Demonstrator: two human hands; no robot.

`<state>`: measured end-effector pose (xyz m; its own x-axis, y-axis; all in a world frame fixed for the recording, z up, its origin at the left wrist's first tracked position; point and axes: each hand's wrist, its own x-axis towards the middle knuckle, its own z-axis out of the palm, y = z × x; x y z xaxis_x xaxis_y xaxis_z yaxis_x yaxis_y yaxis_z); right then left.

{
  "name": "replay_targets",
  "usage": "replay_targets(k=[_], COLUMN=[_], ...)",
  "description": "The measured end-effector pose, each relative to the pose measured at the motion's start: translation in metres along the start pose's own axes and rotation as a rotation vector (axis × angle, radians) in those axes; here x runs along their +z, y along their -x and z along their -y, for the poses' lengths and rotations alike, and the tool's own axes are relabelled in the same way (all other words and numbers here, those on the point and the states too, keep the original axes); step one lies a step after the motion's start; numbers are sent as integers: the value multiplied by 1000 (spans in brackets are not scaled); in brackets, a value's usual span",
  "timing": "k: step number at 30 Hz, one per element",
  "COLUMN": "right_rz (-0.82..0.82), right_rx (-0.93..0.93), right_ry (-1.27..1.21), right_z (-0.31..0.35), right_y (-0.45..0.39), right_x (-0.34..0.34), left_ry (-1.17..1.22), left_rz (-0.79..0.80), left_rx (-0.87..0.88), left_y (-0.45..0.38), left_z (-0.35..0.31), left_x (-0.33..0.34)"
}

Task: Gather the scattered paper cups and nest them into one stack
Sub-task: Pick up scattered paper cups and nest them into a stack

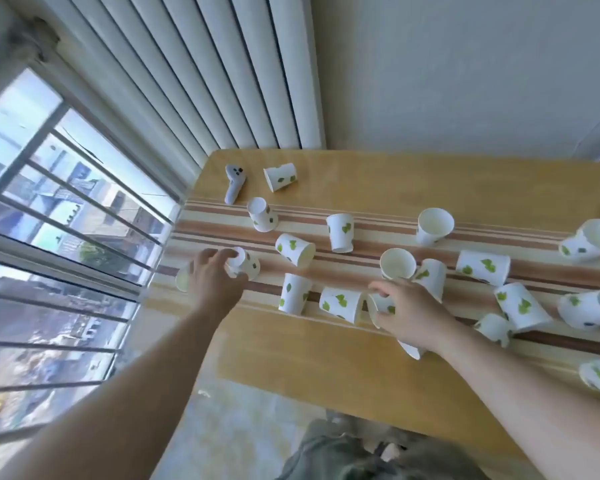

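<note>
From the head view, white paper cups with green leaf prints (340,233) lie scattered across the striped wooden table (326,358). The left hand (212,275) grasps one fallen cup (245,265) near the table's left edge; the right hand (409,313) clasps another cup (383,306) mid-table.

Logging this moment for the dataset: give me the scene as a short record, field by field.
setting: wooden table with striped runner, beside a window
task items: white paper cups with green leaf print, scattered, some upright, some upside down, some on their sides
stack: none visible yet
left hand: fingers on an upside-down cup near the table's left edge
right hand: closing around a cup near the table's front
upright cups: two open-mouthed, one just beyond the right hand, one further back
other item: grey controller at far left corner
</note>
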<state>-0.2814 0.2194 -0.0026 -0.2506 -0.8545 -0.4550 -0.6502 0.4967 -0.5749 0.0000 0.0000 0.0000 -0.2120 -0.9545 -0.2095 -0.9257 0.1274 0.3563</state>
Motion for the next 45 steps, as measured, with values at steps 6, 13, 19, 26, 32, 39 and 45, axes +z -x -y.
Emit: replay_targets(k=[6,13,19,26,32,39,45], right_rz=[-63,-310,-446,-802,-958,-872,-677], right_rx=[-146,-416,-529,-428,-278,-233,-176], right_ry=[73,250,312,103,77,181,514], right_z=[-13,-34,-57,-137,-187,-187,-148], right_y=[-37,-86,-77,20,77,89,58], right_x=[24,68,84,102,127,142,131], left_ry=[-287,-49,200,665,497,294,357], left_rz=[98,-157,-636,-241,-12,230,78], left_rx=[-205,-103,218,719,742,690,670], left_y=[-44,-47,7,130,172,160,126], left_z=[88,122,82,-2,-24,-11,14], left_x=[3,61,91,200,256,241,203])
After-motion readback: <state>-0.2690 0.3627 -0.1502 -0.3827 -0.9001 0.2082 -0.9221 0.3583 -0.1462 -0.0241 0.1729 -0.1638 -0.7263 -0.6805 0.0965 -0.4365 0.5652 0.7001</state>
